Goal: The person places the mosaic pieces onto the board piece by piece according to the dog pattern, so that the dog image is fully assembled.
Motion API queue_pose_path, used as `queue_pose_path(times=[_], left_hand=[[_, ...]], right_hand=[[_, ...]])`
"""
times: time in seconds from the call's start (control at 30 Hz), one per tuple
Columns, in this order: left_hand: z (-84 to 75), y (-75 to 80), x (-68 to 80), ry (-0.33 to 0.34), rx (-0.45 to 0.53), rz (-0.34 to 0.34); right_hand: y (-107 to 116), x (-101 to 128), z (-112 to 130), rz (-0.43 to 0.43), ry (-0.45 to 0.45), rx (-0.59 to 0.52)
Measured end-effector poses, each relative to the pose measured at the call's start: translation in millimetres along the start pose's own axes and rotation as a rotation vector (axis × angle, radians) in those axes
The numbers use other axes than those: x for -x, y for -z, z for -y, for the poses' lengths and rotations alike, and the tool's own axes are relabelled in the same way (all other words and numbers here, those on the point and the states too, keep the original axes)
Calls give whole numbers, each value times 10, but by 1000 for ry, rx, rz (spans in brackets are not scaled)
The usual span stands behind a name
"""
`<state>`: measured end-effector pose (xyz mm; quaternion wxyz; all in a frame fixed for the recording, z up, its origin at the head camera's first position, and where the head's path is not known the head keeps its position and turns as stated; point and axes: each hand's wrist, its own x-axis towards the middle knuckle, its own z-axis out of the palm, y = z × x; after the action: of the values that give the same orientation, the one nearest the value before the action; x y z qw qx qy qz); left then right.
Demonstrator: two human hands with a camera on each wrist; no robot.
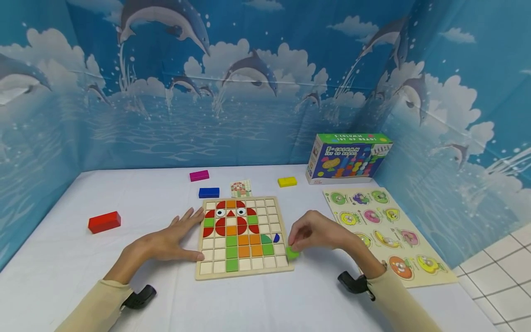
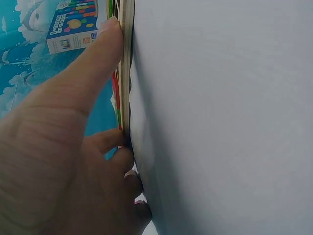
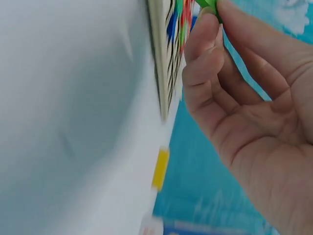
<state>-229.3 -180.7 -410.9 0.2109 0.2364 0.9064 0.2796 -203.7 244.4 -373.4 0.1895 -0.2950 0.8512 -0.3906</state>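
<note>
A wooden grid board (image 1: 244,276) lies on the white table, with red, orange, green and plain square tiles making a picture. My left hand (image 1: 174,240) rests along its left edge, thumb near the lower corner and fingers at the upper part; in the left wrist view the thumb (image 2: 100,63) touches the rim. Between thumb and fingers, my right hand (image 1: 321,233) pinches a green tile (image 1: 292,252) at the board's lower right edge. The right wrist view shows the green tile (image 3: 210,5) only in part. A small blue piece (image 1: 276,238) sits in the board's right part.
Behind the board lie a picture card (image 1: 241,188), a blue block (image 1: 209,192), a magenta block (image 1: 199,175) and a yellow block (image 1: 287,181). A red block (image 1: 104,222) is at left. At right are a toy box (image 1: 348,161) and a fruit puzzle board (image 1: 387,230).
</note>
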Motion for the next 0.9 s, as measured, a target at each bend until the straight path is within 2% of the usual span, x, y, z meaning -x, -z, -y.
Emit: queue_pose_path(times=[0.17, 0.4, 0.9], left_hand=[[11, 1, 0, 13, -3, -4], [6, -9, -5, 22, -3, -3], [9, -20, -12, 32, -10, -9]], right_hand=[[-188, -163, 124, -2, 51, -27], [-346, -275, 202, -19, 10, -26], [-456, -332, 189, -34, 30, 95]])
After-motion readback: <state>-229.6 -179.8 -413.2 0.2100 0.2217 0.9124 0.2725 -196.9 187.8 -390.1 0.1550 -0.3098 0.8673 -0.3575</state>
